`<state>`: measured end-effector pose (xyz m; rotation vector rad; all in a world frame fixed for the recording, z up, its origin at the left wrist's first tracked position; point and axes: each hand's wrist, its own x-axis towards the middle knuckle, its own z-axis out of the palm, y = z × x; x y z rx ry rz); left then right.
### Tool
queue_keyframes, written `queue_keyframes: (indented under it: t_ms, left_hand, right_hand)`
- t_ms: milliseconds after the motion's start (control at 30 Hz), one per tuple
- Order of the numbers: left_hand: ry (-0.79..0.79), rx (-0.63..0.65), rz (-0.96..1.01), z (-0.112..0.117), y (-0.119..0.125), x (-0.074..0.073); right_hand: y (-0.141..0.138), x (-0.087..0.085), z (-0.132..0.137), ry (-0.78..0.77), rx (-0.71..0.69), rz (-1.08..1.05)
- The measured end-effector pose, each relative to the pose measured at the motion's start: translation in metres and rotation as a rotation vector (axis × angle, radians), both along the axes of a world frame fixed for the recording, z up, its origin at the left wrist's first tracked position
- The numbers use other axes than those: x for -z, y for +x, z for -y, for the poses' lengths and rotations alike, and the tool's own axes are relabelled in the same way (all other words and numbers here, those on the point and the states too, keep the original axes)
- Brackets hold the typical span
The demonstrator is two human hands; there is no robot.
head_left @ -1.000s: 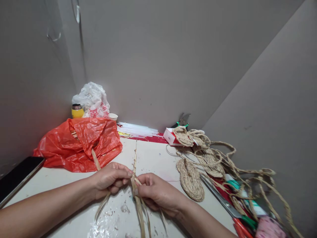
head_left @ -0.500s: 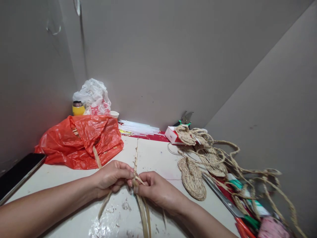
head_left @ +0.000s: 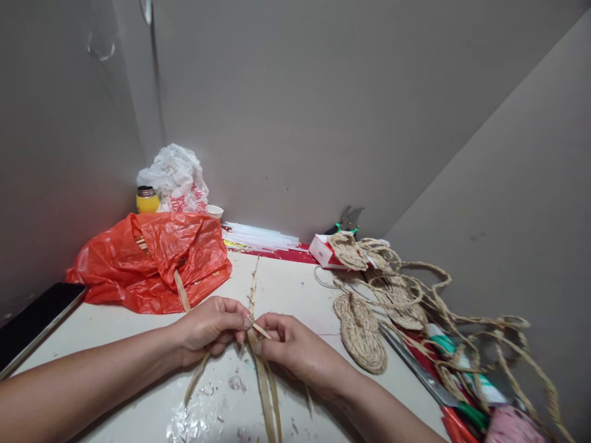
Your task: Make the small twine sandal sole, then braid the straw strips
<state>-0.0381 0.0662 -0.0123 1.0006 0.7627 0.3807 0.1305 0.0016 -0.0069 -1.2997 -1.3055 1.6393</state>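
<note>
My left hand (head_left: 210,329) and my right hand (head_left: 289,351) meet at the middle of the white table (head_left: 295,295), both pinched on dried straw strips (head_left: 264,384). A thin braided length of straw (head_left: 252,289) runs away from my fingertips toward the far wall. Loose flat strips trail from under my hands toward me. One strip (head_left: 181,289) sticks out behind my left hand toward the red bag.
A red plastic bag (head_left: 152,261) lies at the left, with a white bag (head_left: 175,178), a yellow jar (head_left: 146,200) and a small cup (head_left: 215,211) behind it. A dark phone (head_left: 34,320) sits at the left edge. Woven straw soles (head_left: 362,332) and braided cords (head_left: 462,320) pile at the right, by a red-white box (head_left: 323,251), pliers (head_left: 346,220) and clear sticks (head_left: 258,237).
My fingers have shifted slightly on the strips, working the straw at the braid's near end. The view has drifted a little.
</note>
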Motion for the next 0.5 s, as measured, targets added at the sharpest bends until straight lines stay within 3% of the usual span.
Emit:
queue_keyframes:
  t_ms: [100, 267, 367, 500]
  left_hand:
    - [-0.001, -0.027, 0.008, 0.0, 0.0, 0.0]
    - [-0.009, -0.056, 0.004, 0.002, 0.002, -0.003]
    - [-0.01, -0.058, -0.005, 0.005, 0.003, -0.003]
    - [0.004, -0.057, -0.028, 0.007, 0.004, -0.002]
  right_hand:
    - [0.0, -0.006, 0.001, 0.101, 0.09, 0.187]
    - [-0.003, -0.015, 0.012, 0.553, 0.259, 0.673]
    - [-0.007, -0.01, 0.019, 0.692, 0.163, 0.889]
    - [-0.011, 0.0, 0.021, 0.695, 0.072, 0.993]
